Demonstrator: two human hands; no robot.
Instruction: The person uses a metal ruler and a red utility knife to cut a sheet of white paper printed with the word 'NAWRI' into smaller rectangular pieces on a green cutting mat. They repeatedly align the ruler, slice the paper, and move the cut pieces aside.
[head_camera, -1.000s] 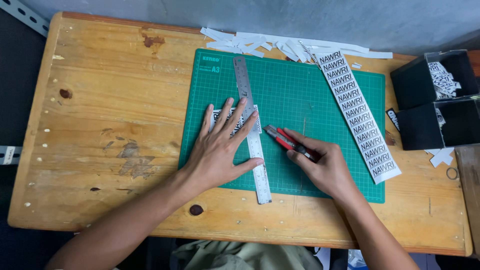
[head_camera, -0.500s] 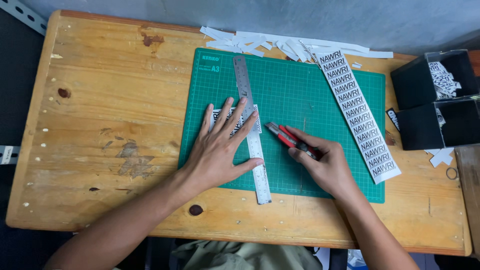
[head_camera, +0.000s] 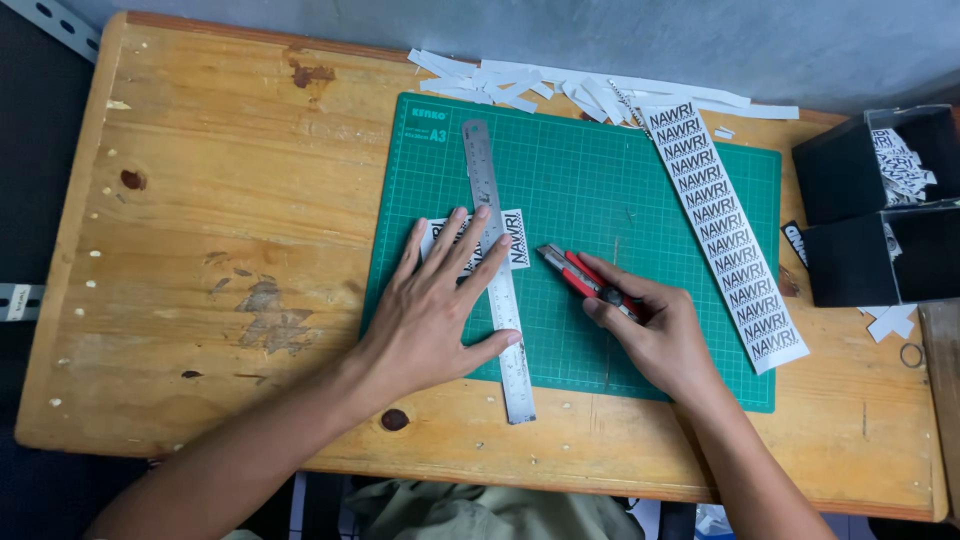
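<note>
Down on the green cutting mat (head_camera: 640, 180), the left hand (head_camera: 430, 310) lies spread flat, pressing a steel ruler (head_camera: 497, 270) over a small printed paper piece (head_camera: 516, 238). Just beside it, the right hand (head_camera: 655, 330) grips a red utility knife (head_camera: 578, 275), blade near the ruler's edge.

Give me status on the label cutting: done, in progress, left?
Done: cut labels fill the black boxes, offcuts lie behind the mat. In hand: left hand pins ruler over a small label piece; right hand holds the red knife. Left: one long printed strip uncut.
</note>
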